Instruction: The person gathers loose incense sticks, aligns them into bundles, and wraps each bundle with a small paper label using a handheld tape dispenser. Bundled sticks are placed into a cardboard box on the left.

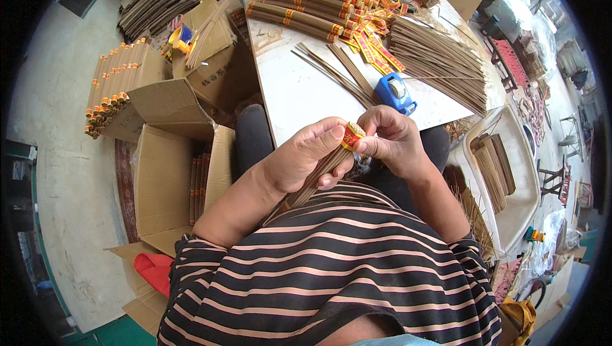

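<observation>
My left hand [311, 148] is wrapped round a bundle of thin brown incense sticks [309, 191], tilted across my lap with its top end up and to the right. Round that end runs a red and yellow paper band [351, 136]. Thumb and fingers of my right hand [396, 137] pinch at the band's right side; the exact spot under the fingertips is hidden. Just beyond my right hand, a blue tape dispenser [395, 93] sits on the white table [280, 94]. Loose incense sticks [347, 72] lie beside it.
Banded incense bundles [306, 1] are stacked at the table's back, near loose paper bands [376, 46] and a spread of sticks [440, 59]. An open cardboard box [169, 186] holds bundles at left; more bundles [115, 84] stand behind. A white tub [519, 186] is at right.
</observation>
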Demonstrator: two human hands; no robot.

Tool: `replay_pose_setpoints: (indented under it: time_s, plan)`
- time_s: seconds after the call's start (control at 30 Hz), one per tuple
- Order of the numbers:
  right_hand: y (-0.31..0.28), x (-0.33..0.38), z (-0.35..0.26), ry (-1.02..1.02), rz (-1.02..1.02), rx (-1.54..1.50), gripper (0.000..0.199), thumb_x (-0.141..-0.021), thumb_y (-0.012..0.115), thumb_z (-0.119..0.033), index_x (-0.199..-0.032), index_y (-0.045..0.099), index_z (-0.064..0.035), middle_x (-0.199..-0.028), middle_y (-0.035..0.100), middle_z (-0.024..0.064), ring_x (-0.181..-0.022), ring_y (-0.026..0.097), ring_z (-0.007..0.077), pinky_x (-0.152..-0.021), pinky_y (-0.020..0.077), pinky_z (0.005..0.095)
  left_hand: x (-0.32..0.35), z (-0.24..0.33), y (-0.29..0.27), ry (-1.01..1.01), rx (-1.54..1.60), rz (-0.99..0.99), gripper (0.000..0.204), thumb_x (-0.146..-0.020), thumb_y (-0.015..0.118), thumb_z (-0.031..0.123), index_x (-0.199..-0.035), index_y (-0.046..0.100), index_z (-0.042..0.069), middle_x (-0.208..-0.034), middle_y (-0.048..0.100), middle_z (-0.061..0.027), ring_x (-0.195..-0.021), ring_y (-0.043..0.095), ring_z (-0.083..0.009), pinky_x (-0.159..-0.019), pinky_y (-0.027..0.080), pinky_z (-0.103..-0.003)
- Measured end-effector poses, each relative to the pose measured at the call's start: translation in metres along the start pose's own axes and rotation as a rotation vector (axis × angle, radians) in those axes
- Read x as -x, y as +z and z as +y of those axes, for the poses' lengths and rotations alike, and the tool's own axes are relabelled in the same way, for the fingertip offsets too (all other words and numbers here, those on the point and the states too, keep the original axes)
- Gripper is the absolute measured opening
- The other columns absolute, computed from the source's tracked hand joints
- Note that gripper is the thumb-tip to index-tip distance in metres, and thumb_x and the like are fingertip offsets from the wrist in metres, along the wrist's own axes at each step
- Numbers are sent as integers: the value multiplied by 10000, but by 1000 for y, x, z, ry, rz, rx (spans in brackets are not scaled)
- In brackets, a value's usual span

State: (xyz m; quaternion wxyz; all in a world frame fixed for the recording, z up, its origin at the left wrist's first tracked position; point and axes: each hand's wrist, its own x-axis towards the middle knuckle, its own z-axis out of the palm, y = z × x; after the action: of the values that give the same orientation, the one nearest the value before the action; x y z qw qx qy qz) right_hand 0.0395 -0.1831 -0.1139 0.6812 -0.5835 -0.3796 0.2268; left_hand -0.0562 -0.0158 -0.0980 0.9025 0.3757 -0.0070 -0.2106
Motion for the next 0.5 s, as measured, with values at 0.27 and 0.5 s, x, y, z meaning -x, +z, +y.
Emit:
replay_pose_setpoints:
  time_s: [0.27,0.5]
  plan:
    - [-3,-5,-10,-218,-103,196,312,-691,760,-229,-935,664,-59,-916,540,56,-914,519,178,-806,425,293,-3,1,-3,-94,239,-243,378,-946,411,356,-1109,447,16,-765,571,-143,-469,534,-134,-424,462,-192]
    - [-4,2,-9,-156,18,252,300,-702,758,-231,-906,654,-37,-916,554,69,-884,538,178,-783,434,286,-4,-3,5,141,-248,88,417,-938,416,394,-1016,498,-8,-829,587,-126,-665,602,-173,-624,505,-238]
